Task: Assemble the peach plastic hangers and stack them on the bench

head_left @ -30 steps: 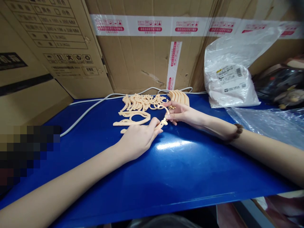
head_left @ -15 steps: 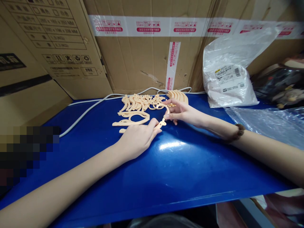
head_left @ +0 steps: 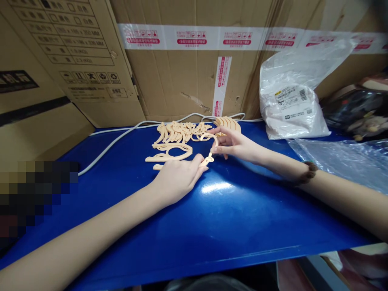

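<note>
Left hand (head_left: 177,178) and right hand (head_left: 235,144) closed on two pale parts that meet between them.
We find the left thumb and forefinger clamped on an arm piece (head_left: 207,161), and the right thumb and fingers pinching a hook piece (head_left: 216,141), its curve opening toward nine o'clock. Whether the two are locked we cannot tell. We judge both grips sit near the meeting point for steadiness, leaving the rounded end in sight. At nine o'clock a bar end (head_left: 157,166) shows past the left hand, its owner unclear. Toward ten o'clock lie looped pieces (head_left: 168,157), with a loose pile (head_left: 174,131) behind; at one o'clock, a neat row (head_left: 228,122), apparently grouped by shape within reach. All rest on the blue table (head_left: 242,226).
</note>
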Motion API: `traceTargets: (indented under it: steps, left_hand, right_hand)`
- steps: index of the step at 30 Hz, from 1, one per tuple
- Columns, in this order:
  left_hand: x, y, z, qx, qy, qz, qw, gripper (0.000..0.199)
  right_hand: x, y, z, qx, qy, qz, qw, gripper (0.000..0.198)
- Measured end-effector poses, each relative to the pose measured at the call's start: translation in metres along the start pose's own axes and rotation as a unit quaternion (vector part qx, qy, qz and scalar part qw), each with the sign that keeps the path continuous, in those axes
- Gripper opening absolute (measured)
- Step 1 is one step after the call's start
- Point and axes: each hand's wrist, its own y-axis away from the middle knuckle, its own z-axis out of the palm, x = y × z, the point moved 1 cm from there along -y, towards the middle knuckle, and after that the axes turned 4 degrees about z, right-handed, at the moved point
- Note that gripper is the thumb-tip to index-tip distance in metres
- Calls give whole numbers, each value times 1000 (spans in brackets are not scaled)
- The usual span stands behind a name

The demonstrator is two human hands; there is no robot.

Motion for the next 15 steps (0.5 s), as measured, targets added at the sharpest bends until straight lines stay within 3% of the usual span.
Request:
traceTargets:
  steps: [15]
  left_hand:
    - [1,2,-2,-9,-7,-9,1000,36]
  right_hand:
    - [-2,5,10,11,-13,12,1000,42]
